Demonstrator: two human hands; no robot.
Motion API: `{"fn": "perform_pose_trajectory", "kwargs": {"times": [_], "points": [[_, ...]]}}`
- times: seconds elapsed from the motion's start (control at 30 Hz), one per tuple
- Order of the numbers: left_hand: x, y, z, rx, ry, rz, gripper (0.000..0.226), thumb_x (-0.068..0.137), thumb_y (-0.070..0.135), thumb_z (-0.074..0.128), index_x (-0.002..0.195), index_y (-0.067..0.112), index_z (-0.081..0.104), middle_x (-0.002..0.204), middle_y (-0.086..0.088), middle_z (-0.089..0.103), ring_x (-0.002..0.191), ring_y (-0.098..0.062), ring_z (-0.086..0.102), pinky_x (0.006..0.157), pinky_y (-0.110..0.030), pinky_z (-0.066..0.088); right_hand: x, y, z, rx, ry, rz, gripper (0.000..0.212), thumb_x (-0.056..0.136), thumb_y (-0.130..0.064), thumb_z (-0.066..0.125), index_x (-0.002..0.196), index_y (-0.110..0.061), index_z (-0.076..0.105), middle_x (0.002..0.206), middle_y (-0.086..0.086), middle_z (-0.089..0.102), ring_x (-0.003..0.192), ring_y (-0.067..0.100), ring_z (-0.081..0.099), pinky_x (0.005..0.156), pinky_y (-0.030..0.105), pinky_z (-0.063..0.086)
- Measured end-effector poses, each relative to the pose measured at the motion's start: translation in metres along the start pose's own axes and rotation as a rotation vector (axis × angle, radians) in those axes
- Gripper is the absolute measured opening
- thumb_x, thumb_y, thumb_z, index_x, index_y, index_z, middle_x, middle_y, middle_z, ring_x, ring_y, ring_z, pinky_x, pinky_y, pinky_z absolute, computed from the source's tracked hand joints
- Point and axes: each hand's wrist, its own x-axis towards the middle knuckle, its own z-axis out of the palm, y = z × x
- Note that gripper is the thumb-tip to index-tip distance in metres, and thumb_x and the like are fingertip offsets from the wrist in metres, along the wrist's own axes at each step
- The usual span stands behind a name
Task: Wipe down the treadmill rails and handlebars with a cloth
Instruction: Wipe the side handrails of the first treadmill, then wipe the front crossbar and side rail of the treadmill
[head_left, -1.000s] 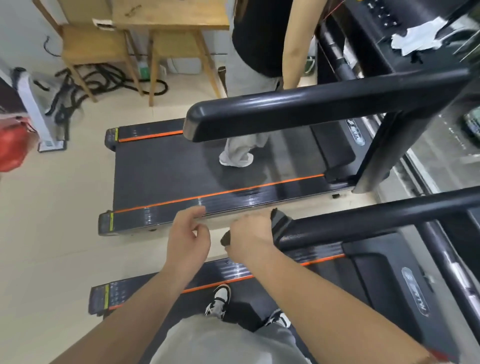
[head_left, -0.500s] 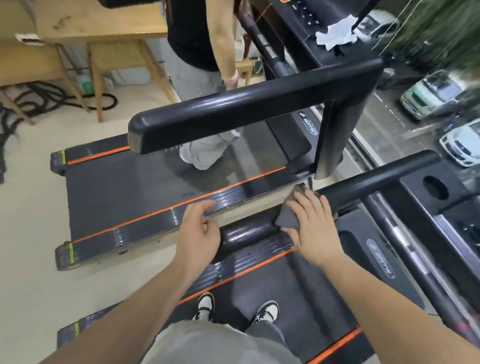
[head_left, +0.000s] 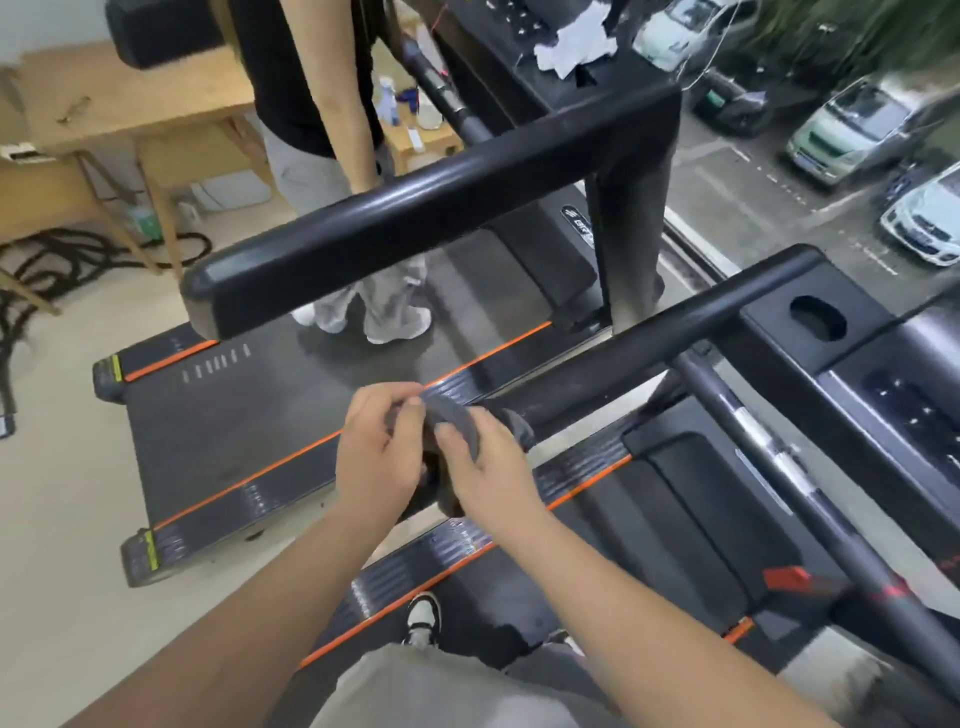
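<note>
Both hands at near end of handlebar (head_left: 649, 343): left hand (head_left: 376, 457) and right hand (head_left: 488, 473) fingers pinch grey cloth (head_left: 457, 418). Bar's long axis runs up-right from cloth; right hand nearer.

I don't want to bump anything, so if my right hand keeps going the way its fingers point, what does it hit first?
Probably the left hand. The right hand points up and left across the grey cloth both hands hold at the handlebar end. Depth is unclear from this one view.
</note>
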Motion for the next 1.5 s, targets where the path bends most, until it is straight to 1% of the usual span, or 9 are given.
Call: {"fn": "perform_pose_trajectory", "kwargs": {"times": [0.3, 0.57, 0.63, 0.77, 0.9, 1.03, 1.23, 1.37, 1.5], "points": [[-0.029, 0.077, 0.156, -0.330, -0.586, -0.514, 0.050, 0.077, 0.030, 0.091, 0.122, 0.019, 0.071, 0.114, -0.004, 0.078, 0.105, -0.021, 0.075, 0.089, -0.036, 0.059, -0.011, 0.018, -0.210, 0.995, -0.055, 0.668, 0.057, 0.095, -0.053, 0.067, 0.123, -0.005, 0.073, 0.123, 0.022, 0.072, 0.114, 0.034, 0.070, 0.111, 0.050, 0.047], [-0.046, 0.126, 0.260, -0.405, -0.605, -0.775, 0.027, 0.088, 0.019, 0.078, 0.115, 0.015, 0.074, 0.100, -0.010, 0.080, 0.092, -0.031, 0.077, 0.089, -0.048, 0.060, -0.034, 0.119, -0.319, 0.184, 0.435, 0.547, 0.023, 0.088, -0.033, 0.068, 0.072, -0.017, 0.061, 0.069, -0.005, 0.060, 0.069, 0.017, 0.054, 0.068, 0.027, 0.043], [-0.024, 0.135, 0.275, -0.426, -0.473, -0.662, 0.023, 0.088, 0.020, 0.078, 0.110, 0.017, 0.073, 0.099, -0.009, 0.080, 0.094, -0.032, 0.076, 0.092, -0.052, 0.059, -0.047, 0.133, -0.348, 0.079, 0.458, 0.533, 0.007, 0.088, -0.027, 0.072, 0.089, -0.021, 0.068, 0.082, -0.009, 0.068, 0.077, 0.013, 0.060, 0.074, 0.026, 0.045], [0.016, 0.153, 0.305, 0.211, -0.331, 0.081, 0.023, 0.086, 0.030, 0.072, 0.102, 0.022, 0.057, 0.091, 0.003, 0.068, 0.086, -0.023, 0.065, 0.076, -0.042, 0.054, -0.062, 0.169, -0.373, -0.147, 0.215, 0.639, 0.060, 0.079, -0.034, 0.085, 0.133, -0.018, 0.062, 0.127, -0.002, 0.064, 0.118, 0.016, 0.061, 0.105, 0.029, 0.045], [0.030, 0.113, 0.352, 0.547, -0.680, 0.447, 0.049, 0.085, 0.013, 0.062, 0.131, 0.026, 0.051, 0.116, -0.004, 0.064, 0.107, -0.033, 0.058, 0.088, -0.043, 0.049, -0.072, 0.193, -0.373, -0.289, 0.029, 0.800, 0.104, 0.062, -0.051, 0.087, 0.152, -0.021, 0.045, 0.149, -0.001, 0.056, 0.132, 0.020, 0.058, 0.111, 0.039, 0.046], [0.045, 0.060, 0.382, 0.780, -0.948, 0.848, 0.030, 0.084, 0.038, 0.059, 0.111, 0.029, 0.065, 0.107, 0.010, 0.063, 0.109, -0.024, 0.059, 0.097, -0.042, 0.038, -0.085, 0.210, -0.365, -0.363, 0.068, 0.870, 0.071, 0.061, -0.053, 0.086, 0.124, -0.029, 0.064, 0.115, -0.005, 0.070, 0.107, 0.017, 0.070, 0.094, 0.034, 0.054], [0.041, 0.045, 0.402, 0.961, -0.823, 1.003, 0.039, 0.095, 0.048, 0.032, 0.094, 0.035, 0.068, 0.085, 0.012, 0.058, 0.091, -0.016, 0.052, 0.085, -0.036, 0.031, -0.103, 0.212, -0.351, -0.514, 0.185, 0.858, 0.053, 0.066, -0.062, 0.082, 0.106, -0.030, 0.069, 0.107, -0.008, 0.057, 0.107, 0.021, 0.063, 0.087, 0.034, 0.053], [-0.006, 0.064, 0.400, 0.740, -0.698, 0.908, 0.015, 0.086, 0.031, 0.054, 0.074, 0.023, 0.059, 0.071, 0.001, 0.053, 0.076, -0.031, 0.053, 0.090, -0.047, 0.041, -0.104, 0.212, -0.354, -0.473, 0.271, 0.945, 0.061, 0.059, -0.063, 0.087, 0.108, -0.032, 0.069, 0.108, -0.011, 0.068, 0.106, 0.018, 0.066, 0.079, 0.028, 0.050], [-0.068, 0.067, 0.398, 0.444, -1.052, 0.971, 0.028, 0.079, 0.032, 0.061, 0.103, 0.021, 0.067, 0.105, 0.001, 0.067, 0.106, -0.026, 0.059, 0.116, -0.046, 0.032, -0.095, 0.206, -0.362, -0.473, 0.212, 1.006, 0.055, 0.048, -0.059, 0.088, 0.089, -0.030, 0.065, 0.092, -0.013, 0.068, 0.095, 0.017, 0.068, 0.070, 0.027, 0.049]]}}
